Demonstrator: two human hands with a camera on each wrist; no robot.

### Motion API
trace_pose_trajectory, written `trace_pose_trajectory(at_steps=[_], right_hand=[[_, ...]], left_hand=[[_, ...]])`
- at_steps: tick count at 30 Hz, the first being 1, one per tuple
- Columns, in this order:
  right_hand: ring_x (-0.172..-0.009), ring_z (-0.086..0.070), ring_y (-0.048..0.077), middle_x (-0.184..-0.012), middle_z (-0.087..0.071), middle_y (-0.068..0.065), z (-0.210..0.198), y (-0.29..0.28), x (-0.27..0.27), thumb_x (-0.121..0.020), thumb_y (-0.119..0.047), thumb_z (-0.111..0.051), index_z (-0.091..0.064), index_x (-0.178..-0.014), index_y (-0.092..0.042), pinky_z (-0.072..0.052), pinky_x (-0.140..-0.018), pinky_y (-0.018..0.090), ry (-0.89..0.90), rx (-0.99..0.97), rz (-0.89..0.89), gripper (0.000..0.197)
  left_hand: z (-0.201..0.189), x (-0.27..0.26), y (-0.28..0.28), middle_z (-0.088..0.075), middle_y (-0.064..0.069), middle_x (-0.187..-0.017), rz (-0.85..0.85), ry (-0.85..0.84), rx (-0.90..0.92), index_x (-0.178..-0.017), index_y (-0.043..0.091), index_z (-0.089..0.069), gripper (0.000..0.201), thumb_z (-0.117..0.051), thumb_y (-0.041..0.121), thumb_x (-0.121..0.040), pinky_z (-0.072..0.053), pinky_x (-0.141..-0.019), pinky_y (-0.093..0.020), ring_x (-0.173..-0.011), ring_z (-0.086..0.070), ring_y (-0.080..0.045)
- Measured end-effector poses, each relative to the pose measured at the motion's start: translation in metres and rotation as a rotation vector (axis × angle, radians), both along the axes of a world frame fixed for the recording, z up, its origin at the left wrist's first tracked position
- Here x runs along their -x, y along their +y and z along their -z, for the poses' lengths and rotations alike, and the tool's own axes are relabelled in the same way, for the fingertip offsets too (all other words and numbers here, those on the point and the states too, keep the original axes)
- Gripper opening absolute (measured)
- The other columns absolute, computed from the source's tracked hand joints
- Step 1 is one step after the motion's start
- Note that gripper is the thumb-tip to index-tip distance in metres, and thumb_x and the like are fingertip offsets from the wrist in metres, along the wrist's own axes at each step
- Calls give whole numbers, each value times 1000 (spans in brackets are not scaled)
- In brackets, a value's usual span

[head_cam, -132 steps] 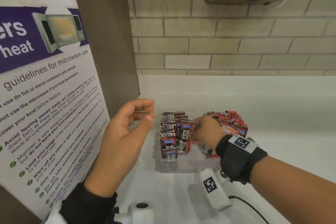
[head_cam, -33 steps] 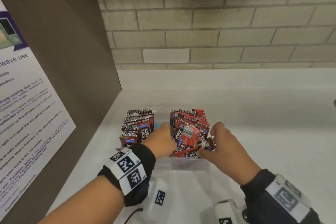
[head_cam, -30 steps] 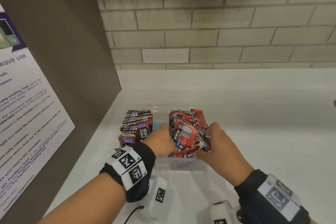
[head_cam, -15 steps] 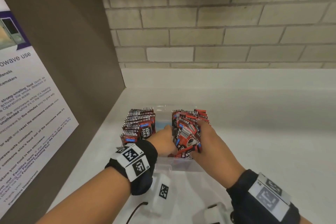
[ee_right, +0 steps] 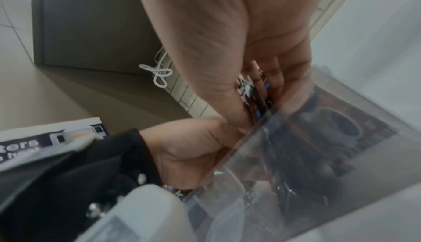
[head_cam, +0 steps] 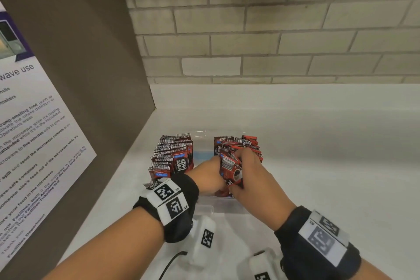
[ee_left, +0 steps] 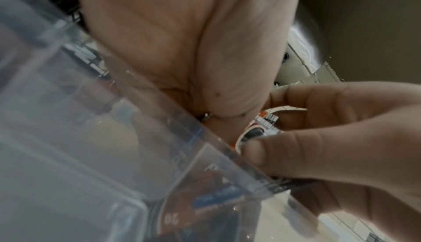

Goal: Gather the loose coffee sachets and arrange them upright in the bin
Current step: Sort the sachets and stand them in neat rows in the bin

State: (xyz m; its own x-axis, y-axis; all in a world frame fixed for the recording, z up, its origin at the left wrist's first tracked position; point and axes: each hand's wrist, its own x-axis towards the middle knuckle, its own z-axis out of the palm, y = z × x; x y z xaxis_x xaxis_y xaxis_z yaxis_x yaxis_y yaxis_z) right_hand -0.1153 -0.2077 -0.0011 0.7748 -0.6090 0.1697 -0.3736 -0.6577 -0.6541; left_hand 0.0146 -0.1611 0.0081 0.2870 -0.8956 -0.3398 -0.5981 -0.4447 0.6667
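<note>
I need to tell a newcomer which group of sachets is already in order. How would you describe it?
Find the brown panel standing at the left of the white counter. The clear bin sits near it, and the tidy row of sachets fills its left side. Unlike the right bundle, no hand touches it.

Right hand (ee_left: 337, 148) pinches a sachet (ee_left: 259, 130) above the clear bin's rim (ee_left: 227, 148).

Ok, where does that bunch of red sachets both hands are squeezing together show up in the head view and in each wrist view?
Head: the sachet bunch sits at centre, between the left hand and right hand.
Left wrist: a sliver of it at centre right, above the clear bin rim.
Right wrist: a dark edge of it at centre, pinched by the thumb.
Shared landmark: the bin's clear front wall.
</note>
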Motion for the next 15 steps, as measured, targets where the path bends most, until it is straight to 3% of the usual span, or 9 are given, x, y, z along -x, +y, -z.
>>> trace_pose_trajectory(at_steps=[2, 5, 8, 13, 15], right_hand=[[-102, -58, 24, -125, -44, 4, 1, 0, -2, -82, -4, -59, -34, -133, -18, -52, -81, 35, 24, 36, 5, 58], [-101, -57, 23, -126, -45, 3, 3, -1, -5, -87, -7, -53, -36, -135, -20, -50, -80, 32, 37, 108, 31, 53], [-95, -58, 23, -117, -53, 2, 4, -5, -6, -91, -9, -49, -47, -126, -18, -48, -76, 32, -2, 144, 78, 37], [-94, -59, 22, -115, -57, 3, 5, -7, -6, -91, -9, -48, -50, -121, -17, -49, -76, 33, -38, 122, 90, 31], [-97, -59, 23, -120, -53, 3, 6, -4, -7, -91, -10, -49, -45, -128, -18, -50, -78, 34, -10, 137, 67, 38]], left_hand=[[-1, 2, 1, -57, -5, -106, 8, -2, 7, -123, 8, -45, 40, -53, -5, -86, -40, -59, -8, -85, -51, -12], [0, 1, 1, -58, -13, -117, -8, -17, -16, -126, 8, -44, 40, -48, -3, -88, -40, -75, -20, -101, -56, -23], [1, -1, 1, -55, -14, -125, -3, -35, -38, -130, 7, -43, 40, -43, -2, -91, -38, -81, -21, -113, -53, -25], [0, 1, 0, -54, -17, -127, 10, -67, -58, -132, 4, -39, 40, -40, -4, -92, -39, -83, -21, -115, -52, -26], [-3, 4, 0, -56, -21, -115, 32, -100, -63, -133, 0, -36, 41, -37, -6, -93, -40, -77, -18, -105, -55, -27]])
